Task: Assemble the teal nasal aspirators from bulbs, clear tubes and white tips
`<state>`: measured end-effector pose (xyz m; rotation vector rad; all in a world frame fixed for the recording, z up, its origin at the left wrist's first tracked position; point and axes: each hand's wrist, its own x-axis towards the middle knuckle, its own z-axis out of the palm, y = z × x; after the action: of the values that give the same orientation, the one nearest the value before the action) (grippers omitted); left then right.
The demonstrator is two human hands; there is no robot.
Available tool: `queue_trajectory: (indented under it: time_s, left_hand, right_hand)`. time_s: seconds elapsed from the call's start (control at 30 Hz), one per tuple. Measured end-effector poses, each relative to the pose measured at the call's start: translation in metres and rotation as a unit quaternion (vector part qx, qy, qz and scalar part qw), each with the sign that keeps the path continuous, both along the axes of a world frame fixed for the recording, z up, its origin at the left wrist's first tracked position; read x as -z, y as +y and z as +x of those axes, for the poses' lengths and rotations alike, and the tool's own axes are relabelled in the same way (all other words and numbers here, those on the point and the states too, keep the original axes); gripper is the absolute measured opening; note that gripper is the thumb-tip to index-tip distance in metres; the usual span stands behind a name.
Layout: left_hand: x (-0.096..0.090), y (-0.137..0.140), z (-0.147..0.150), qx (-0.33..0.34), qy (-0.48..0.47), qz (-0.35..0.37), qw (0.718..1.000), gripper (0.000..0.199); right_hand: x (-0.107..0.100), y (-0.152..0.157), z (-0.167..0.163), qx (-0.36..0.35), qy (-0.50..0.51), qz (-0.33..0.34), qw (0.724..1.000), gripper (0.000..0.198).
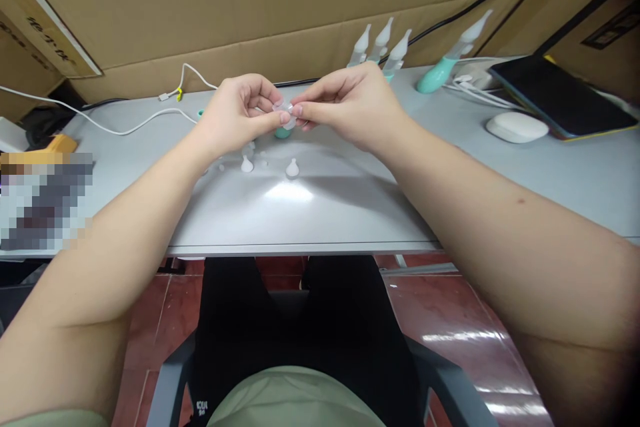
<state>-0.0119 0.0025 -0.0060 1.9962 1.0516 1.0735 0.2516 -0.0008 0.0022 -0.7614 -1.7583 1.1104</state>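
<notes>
A small clear plastic part (284,108) is pinched between both hands above the desk. My left hand (239,110) grips its left side with thumb and fingers. My right hand (353,105) pinches it from the right, fingertips meeting at the part. Just beneath it a teal bulb (283,133) shows, mostly hidden, and I cannot tell whether the two touch. Two white cone-shaped tips (247,164) stand on the desk nearer to me, the right one (293,169) apart from the other. Tiny translucent pieces (265,163) lie around them, partly behind my left wrist.
Several bulb nasal aspirators (398,53) stand behind my right hand, and one (440,73) leans further right. A white cable (125,132) crosses the left side. A white rounded case (517,127) and a dark tablet (565,97) lie right. Cardboard (200,7) walls the back.
</notes>
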Motion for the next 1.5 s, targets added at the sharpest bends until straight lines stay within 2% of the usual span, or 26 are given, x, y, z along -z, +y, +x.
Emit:
queue_trajectory:
  time_s: [0.27,0.57,0.77,1.0,1.1,1.27,1.5]
  left_hand:
    - [-0.005,-0.007,0.003,-0.021,-0.004,-0.017,1.0,0.042]
    - [-0.005,-0.01,0.007,-0.023,-0.002,-0.024,0.999,0.036]
    - [-0.013,-0.017,0.01,-0.023,0.004,-0.019,1.0,0.031]
    - [-0.018,-0.021,0.009,-0.022,0.012,-0.022,0.999,0.03]
    - [-0.018,-0.021,0.012,-0.03,0.011,-0.026,0.999,0.027]
    - [-0.02,-0.026,0.017,-0.059,-0.003,-0.031,0.998,0.029]
    - [-0.018,-0.023,0.014,-0.056,0.001,-0.033,0.998,0.03]
  right_hand:
    - [0.003,-0.005,-0.006,-0.008,0.003,0.019,1.0,0.039]
    - [0.005,-0.001,-0.006,-0.022,-0.074,0.007,0.997,0.052]
    - [0.004,0.0,-0.004,-0.057,-0.062,-0.015,0.996,0.062]
    - [0.001,0.005,0.001,-0.104,-0.043,-0.024,0.993,0.062]
    - [0.002,0.004,0.002,-0.081,-0.055,-0.018,0.995,0.055]
    - [0.003,0.0,-0.001,-0.018,-0.01,0.032,0.999,0.044]
    - [0.009,0.001,-0.005,-0.038,0.019,0.024,0.999,0.049]
